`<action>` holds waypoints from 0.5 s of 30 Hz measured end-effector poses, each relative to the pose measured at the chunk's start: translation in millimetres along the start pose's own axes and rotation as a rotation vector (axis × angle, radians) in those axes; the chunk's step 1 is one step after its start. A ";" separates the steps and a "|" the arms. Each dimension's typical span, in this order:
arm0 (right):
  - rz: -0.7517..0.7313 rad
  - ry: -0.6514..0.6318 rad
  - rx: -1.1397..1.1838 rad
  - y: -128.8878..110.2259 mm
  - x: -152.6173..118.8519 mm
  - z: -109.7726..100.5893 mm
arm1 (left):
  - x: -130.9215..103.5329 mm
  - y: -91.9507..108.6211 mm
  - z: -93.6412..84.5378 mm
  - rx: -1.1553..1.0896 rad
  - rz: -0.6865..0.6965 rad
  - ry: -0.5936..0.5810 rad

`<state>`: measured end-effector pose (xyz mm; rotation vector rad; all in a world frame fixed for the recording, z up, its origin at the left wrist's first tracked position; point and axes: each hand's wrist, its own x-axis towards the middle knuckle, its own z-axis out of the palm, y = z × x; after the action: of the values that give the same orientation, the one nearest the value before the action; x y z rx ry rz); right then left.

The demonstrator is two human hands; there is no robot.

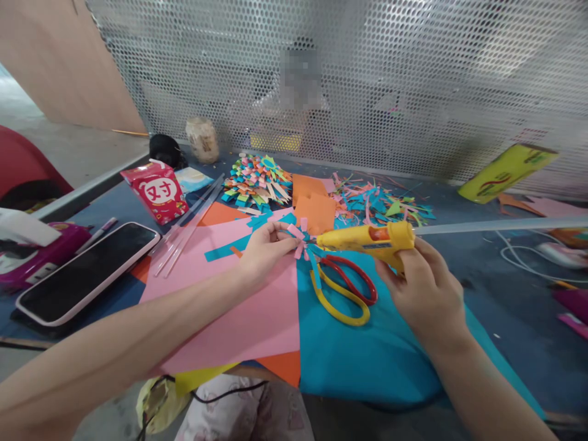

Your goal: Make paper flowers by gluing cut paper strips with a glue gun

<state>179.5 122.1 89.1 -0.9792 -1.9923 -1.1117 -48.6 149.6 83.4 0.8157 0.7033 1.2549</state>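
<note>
Between the thumb and fingers of my left hand [269, 248] is a small pink and blue paper flower [301, 239] made of strips. My right hand [425, 285] is wrapped round a yellow glue gun [367, 237], with a long clear glue stick [487, 226] sticking out of its back. The gun's nozzle is at the flower's centre; whether it touches cannot be made out. Scissors with red and yellow handles [342, 306] lie just below, on blue paper [358, 361]. Pink paper [220, 312] lies under my left hand, with blue strips [225, 249] on it.
A pile of fringed paper pieces [257, 180] and paper scraps [381, 202] lie at the back. On the left are a phone [87, 269], a red packet [158, 191] and clear glue sticks [184, 236]. A yellow-green tube [508, 173] stands tilted by the perforated metal screen [413, 79].
</note>
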 end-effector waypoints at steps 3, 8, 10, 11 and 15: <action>-0.006 0.008 -0.013 -0.1 -0.7 0.5 | -0.3 0.2 -0.6 0.026 -0.002 -0.005; 0.049 0.023 -0.011 -1.0 -3.5 0.7 | -2.5 2.7 1.4 0.078 -0.001 -0.014; 0.051 0.007 -0.011 -1.1 -4.4 0.4 | -2.9 3.8 2.1 0.082 0.001 -0.006; 0.048 -0.007 -0.008 -1.0 -4.6 0.2 | -2.7 4.2 2.2 0.086 0.002 0.004; 0.048 -0.039 0.042 -0.4 -4.1 -0.8 | -0.8 3.2 -0.1 0.113 0.010 0.049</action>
<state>181.4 120.0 86.0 -1.0285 -2.0046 -1.0288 -50.6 149.2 86.0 0.8838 0.8164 1.2569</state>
